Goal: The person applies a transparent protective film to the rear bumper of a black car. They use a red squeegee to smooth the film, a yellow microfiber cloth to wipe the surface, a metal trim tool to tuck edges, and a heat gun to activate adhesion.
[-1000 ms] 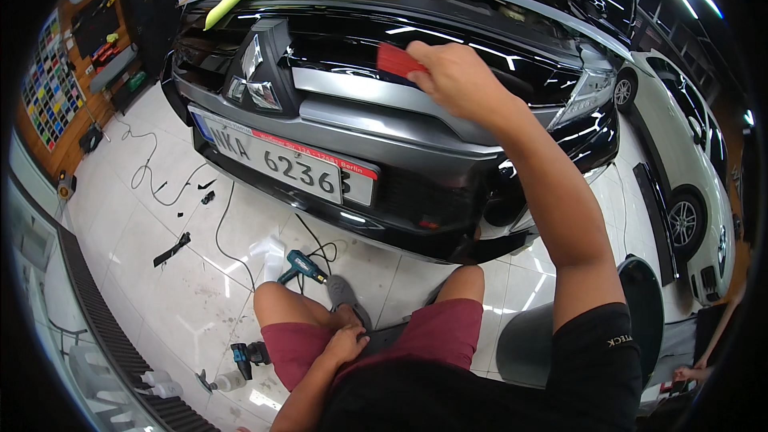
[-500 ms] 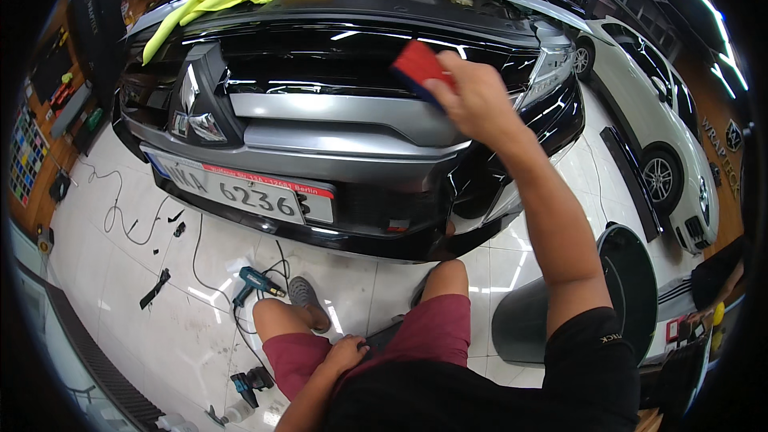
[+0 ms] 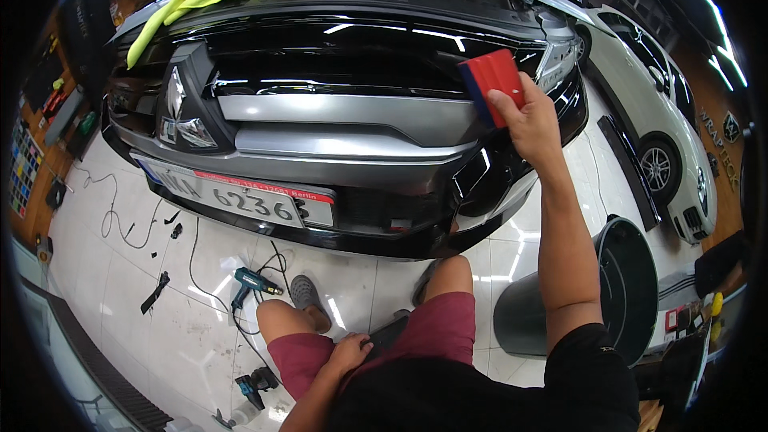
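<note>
My right hand [image 3: 530, 120] grips a red squeegee [image 3: 496, 80] with a dark blue edge. It is up at the right side of the black car front [image 3: 352, 52], beside the headlight [image 3: 556, 60]. The squeegee's blue edge faces left, over the glossy black panel above the silver grille bar [image 3: 336, 116]; whether it touches cannot be told. Low between my thighs, my left hand [image 3: 350, 352] rests by the dark seat [image 3: 390, 338], its fingers loosely bent and holding nothing visible.
A yellow-green cloth [image 3: 204, 0] lies over the car's front edge. On the tiled floor are a teal heat gun [image 3: 254, 284] with a cord, a cordless drill [image 3: 256, 386] and black scraps [image 3: 156, 292]. A dark bin [image 3: 520, 316] stands right; a white car [image 3: 640, 100] is beyond.
My right hand has moved to the right with the squeegee, from above the grille bar towards the headlight. The squeegee has turned more upright. My left hand stays in place.
</note>
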Demonstrator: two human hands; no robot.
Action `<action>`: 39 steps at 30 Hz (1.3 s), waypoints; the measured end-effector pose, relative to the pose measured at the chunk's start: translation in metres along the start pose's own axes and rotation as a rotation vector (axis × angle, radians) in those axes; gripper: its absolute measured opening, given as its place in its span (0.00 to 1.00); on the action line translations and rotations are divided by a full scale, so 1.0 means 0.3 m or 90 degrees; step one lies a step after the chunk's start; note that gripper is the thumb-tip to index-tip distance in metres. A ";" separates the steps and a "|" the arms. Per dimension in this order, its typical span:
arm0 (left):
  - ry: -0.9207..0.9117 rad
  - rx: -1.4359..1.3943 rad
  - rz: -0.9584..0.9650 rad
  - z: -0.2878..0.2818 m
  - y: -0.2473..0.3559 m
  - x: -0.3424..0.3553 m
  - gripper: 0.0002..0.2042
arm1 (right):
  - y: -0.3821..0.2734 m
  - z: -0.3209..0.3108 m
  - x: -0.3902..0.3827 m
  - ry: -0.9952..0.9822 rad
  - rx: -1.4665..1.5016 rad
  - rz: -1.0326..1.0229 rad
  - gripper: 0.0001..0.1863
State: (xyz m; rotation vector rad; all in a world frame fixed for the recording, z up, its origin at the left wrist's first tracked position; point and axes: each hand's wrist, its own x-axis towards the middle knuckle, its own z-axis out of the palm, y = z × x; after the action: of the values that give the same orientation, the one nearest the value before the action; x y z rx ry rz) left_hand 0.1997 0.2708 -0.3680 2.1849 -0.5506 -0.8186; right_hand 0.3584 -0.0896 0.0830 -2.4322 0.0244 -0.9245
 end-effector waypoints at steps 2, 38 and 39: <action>-0.053 0.005 -0.011 -0.004 0.000 0.031 0.19 | -0.042 0.058 0.009 -0.013 -0.011 -0.074 0.15; 0.056 -0.208 -0.014 -0.050 -0.009 0.051 0.19 | -0.688 0.685 0.222 -0.183 -0.035 -0.346 0.11; 0.072 -0.214 -0.023 -0.064 -0.022 0.042 0.18 | -0.679 0.653 0.234 -0.182 -0.004 -0.322 0.12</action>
State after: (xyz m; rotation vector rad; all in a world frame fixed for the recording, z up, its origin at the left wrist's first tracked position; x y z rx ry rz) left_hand 0.2228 0.2767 -0.3676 1.9211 -0.2942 -0.7425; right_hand 0.5002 0.1640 0.1028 -2.6005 -0.7187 -0.7611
